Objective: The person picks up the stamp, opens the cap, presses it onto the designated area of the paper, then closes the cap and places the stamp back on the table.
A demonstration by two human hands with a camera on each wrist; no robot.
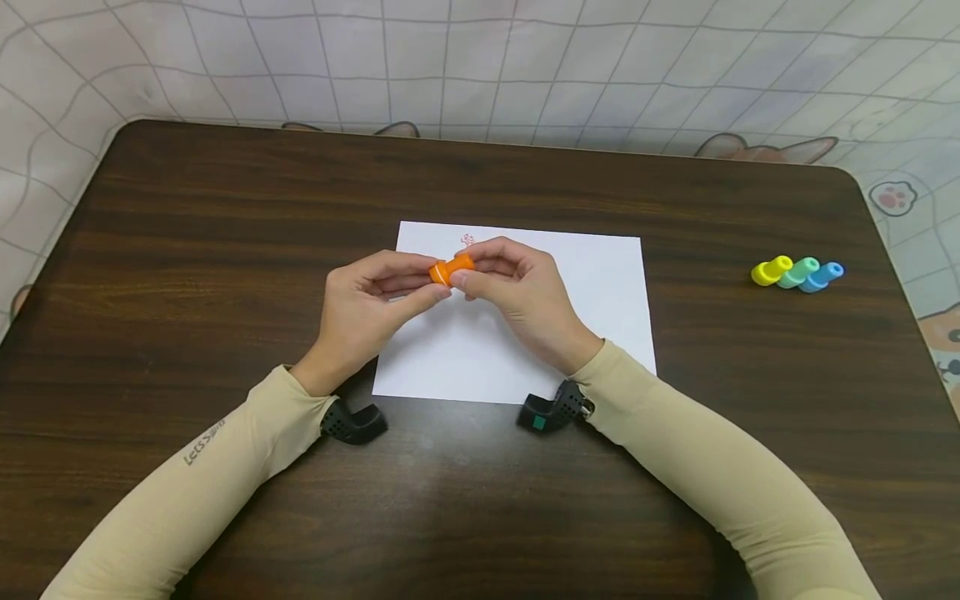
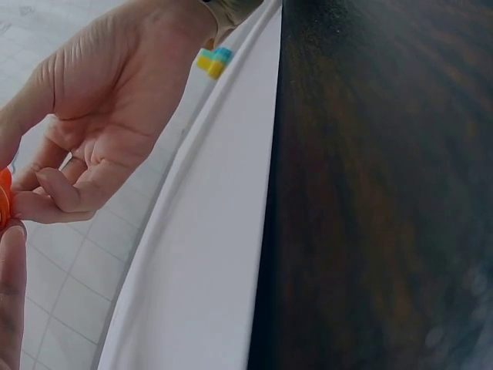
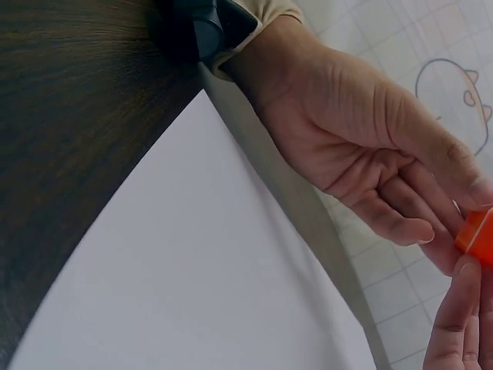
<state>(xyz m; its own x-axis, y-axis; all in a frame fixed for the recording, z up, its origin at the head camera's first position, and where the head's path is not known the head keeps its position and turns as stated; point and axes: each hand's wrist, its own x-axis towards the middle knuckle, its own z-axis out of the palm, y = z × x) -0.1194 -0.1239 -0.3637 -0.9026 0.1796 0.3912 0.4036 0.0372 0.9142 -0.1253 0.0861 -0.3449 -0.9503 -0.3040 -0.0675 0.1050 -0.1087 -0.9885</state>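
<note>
A small orange stamp is pinched between both hands above the white paper. My left hand grips its left end, banded with a pale line, between thumb and fingers. The narrower right end sits between the thumb and index finger of my right hand. In the left wrist view only part of the orange stamp shows at the left edge. The right wrist view has the orange stamp at its right edge. A small red print marks the paper's upper part, just beyond the fingers.
Yellow, green and blue stamps lie side by side on the right of the dark wooden table. A white gridded cloth hangs behind the table. Each wrist wears a black device.
</note>
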